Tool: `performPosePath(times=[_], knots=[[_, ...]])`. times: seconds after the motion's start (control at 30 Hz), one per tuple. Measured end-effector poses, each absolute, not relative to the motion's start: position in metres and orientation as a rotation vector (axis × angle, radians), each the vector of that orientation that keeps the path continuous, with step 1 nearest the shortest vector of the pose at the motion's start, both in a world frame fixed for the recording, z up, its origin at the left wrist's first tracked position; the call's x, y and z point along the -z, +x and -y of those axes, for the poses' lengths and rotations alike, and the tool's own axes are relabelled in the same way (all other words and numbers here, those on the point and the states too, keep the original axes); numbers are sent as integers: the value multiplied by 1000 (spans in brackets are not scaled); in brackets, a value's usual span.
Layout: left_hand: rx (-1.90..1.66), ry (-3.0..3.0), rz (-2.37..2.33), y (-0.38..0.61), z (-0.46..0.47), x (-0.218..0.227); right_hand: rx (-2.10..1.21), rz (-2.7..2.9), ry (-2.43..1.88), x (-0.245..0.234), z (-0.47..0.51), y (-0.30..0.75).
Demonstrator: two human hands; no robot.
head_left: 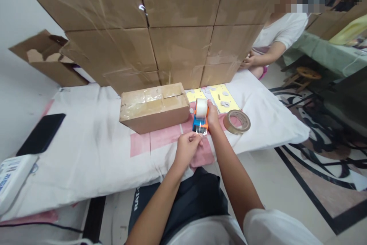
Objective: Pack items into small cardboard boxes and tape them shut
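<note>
My right hand (212, 116) is closed around a blue and orange tape dispenser (200, 119) that carries a roll of clear tape (201, 107). At the dispenser's near end, my left hand (187, 146) pinches the loose end of the tape (204, 132) between thumb and fingers. To the left lies a long cardboard box (155, 107) with shiny tape across its top. A roll of brown packing tape (236, 122) rests on the table right of my right hand.
Stacked cardboard boxes (180, 48) wall off the table's far side. An open box (51, 59) stands at far left. A black tablet-like slab (41, 134) and a white device (15, 178) lie on the white-covered table (94, 161). Another person (282, 36) sits beyond the stack.
</note>
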State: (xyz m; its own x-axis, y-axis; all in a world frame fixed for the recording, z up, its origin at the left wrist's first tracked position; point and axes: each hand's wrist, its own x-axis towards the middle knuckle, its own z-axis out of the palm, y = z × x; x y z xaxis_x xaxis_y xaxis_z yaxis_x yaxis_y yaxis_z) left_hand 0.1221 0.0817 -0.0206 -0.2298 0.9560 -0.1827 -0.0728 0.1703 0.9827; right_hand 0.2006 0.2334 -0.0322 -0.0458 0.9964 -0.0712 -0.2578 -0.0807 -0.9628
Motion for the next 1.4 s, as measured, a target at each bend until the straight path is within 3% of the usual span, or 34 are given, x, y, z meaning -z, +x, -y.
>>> performPosePath(times=[0.33, 1.4], knots=[[-1232, 933, -1425, 115, -83, 24, -1266, 1286, -1117, 25, -224, 202], [-1055, 1116, -1534, 91, -84, 29, -1240, 905, -859, 6, -197, 197]])
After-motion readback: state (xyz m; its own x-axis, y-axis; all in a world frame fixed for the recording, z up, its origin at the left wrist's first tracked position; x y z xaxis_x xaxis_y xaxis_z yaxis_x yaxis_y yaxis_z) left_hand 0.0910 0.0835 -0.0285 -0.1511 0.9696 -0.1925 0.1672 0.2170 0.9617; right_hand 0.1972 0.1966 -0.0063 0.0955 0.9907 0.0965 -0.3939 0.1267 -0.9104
